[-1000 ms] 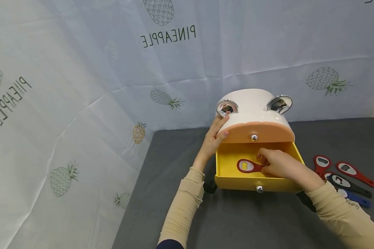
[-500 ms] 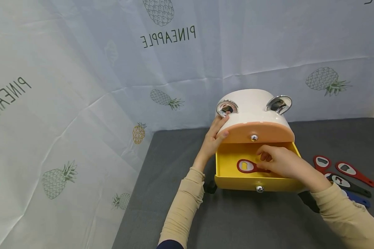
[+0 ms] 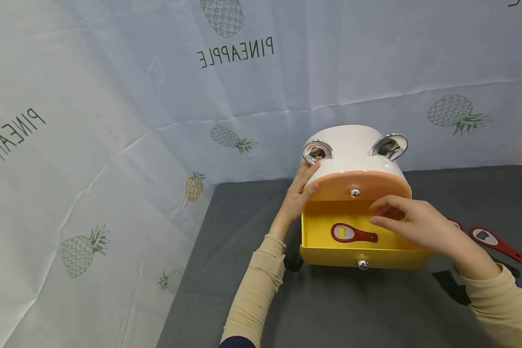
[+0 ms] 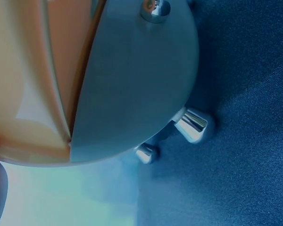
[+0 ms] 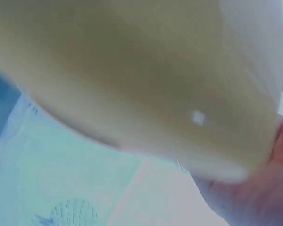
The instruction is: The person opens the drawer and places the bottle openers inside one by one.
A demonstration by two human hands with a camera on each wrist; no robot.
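A white drawer box (image 3: 352, 150) with two chrome ring-shaped eyes stands on the dark cloth. My left hand (image 3: 293, 195) rests against its left side, fingers extended, thumb near the orange upper front. Inside the pulled-out yellow drawer (image 3: 330, 256) lies one red bottle opener (image 3: 365, 236), its head to the left. Just right of that opener, over the drawer's right part, my right hand (image 3: 413, 222) holds nothing, its fingers loosely bent and apart from the thumb. The left wrist view shows the box's front, a knob (image 4: 155, 10) and chrome feet. A blurred pale surface fills most of the right wrist view.
On the table right of the box lies another red bottle opener (image 3: 498, 244); other openers near it are mostly hidden by my right arm. The upper orange drawer (image 3: 330, 186) is closed. A pineapple-print cloth (image 3: 261, 106) hangs behind.
My right hand has let go of the red bottle opener's handle and moved up and right, leaving it in the drawer. My left hand has stayed against the box.
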